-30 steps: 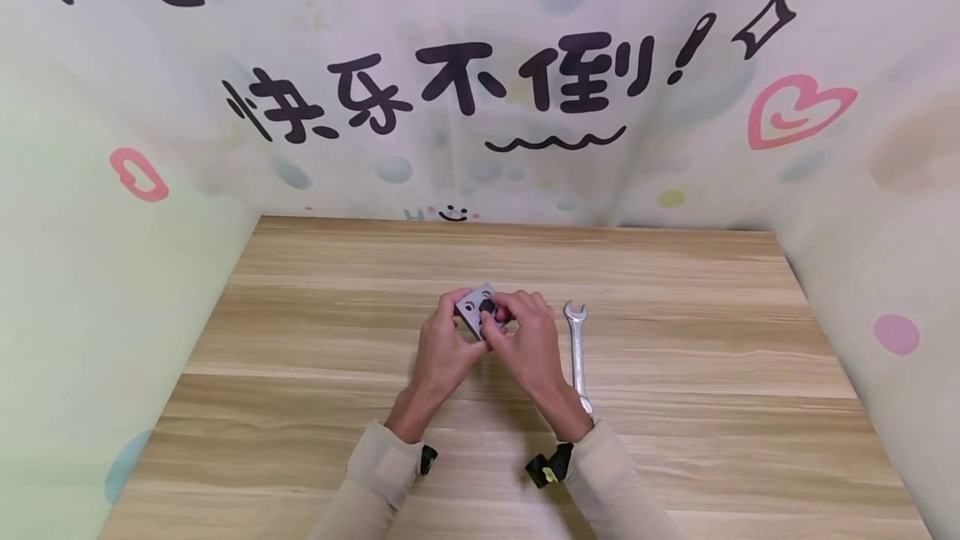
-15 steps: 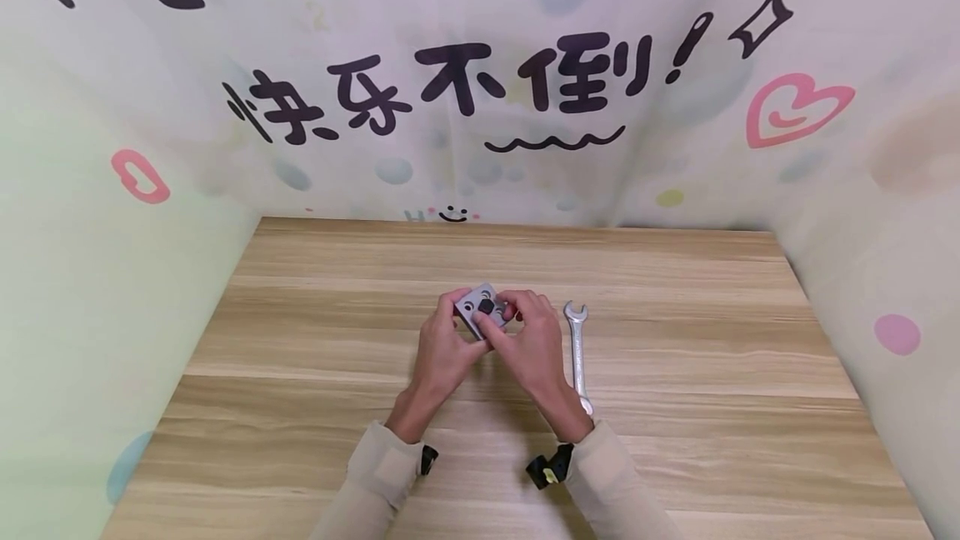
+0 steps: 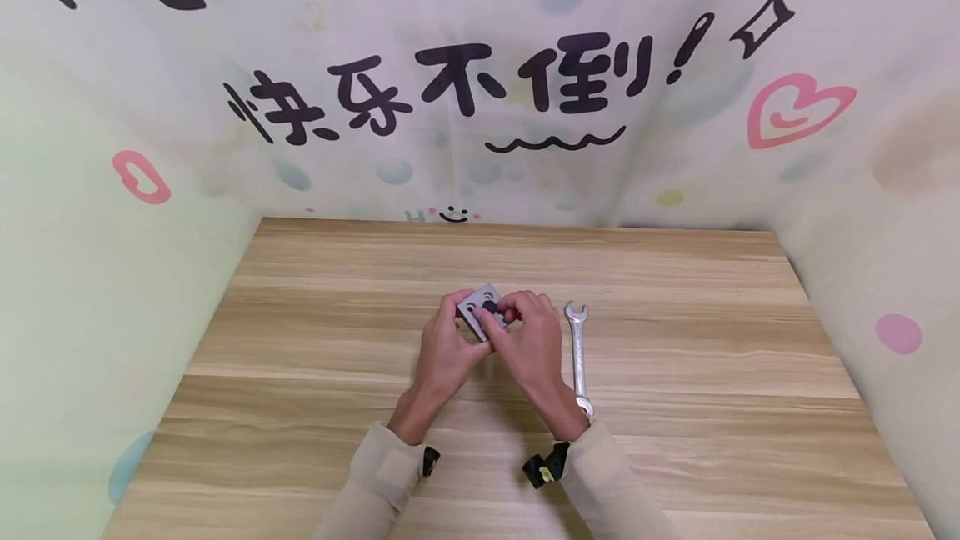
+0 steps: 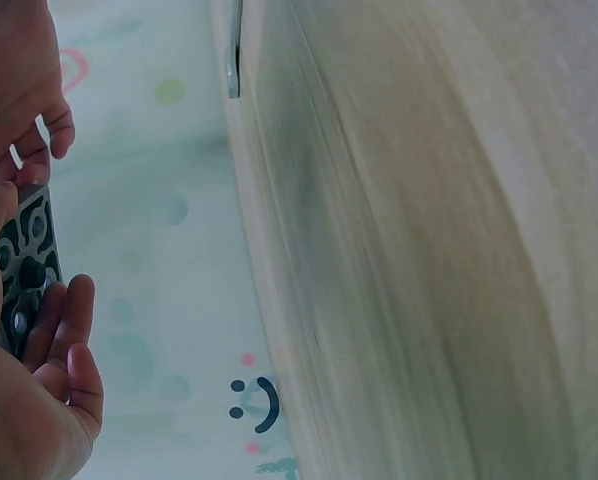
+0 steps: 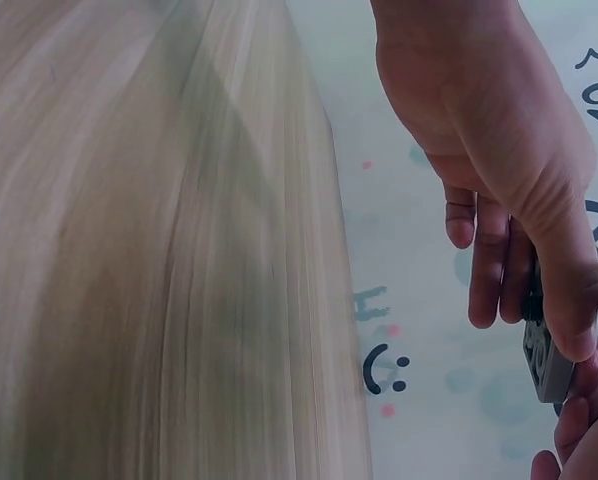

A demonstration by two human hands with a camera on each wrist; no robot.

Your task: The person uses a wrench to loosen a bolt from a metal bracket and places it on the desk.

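A small grey square plate (image 3: 478, 297) with round holes is held above the table. My left hand (image 3: 442, 352) grips its left and near edges. A black bolt (image 3: 491, 306) stands in the middle of the plate, and my right hand (image 3: 534, 348) pinches it between thumb and fingers. In the left wrist view the plate (image 4: 39, 205) turns a ribbed face to the camera, with a dark round end (image 4: 33, 270) sticking out. The right wrist view shows the plate (image 5: 553, 372) edge-on, largely covered by the right thumb.
A silver open-ended wrench (image 3: 577, 348) lies on the wooden table (image 3: 697, 340), just right of my right hand. Its near end is beside the right wrist. Behind the table stands a printed white backdrop (image 3: 360, 190), with pale side walls left and right.
Half a second ago my right fingers were spread off the bolt; they are on it again now. The plate has shifted very slightly. The wrench has not moved.
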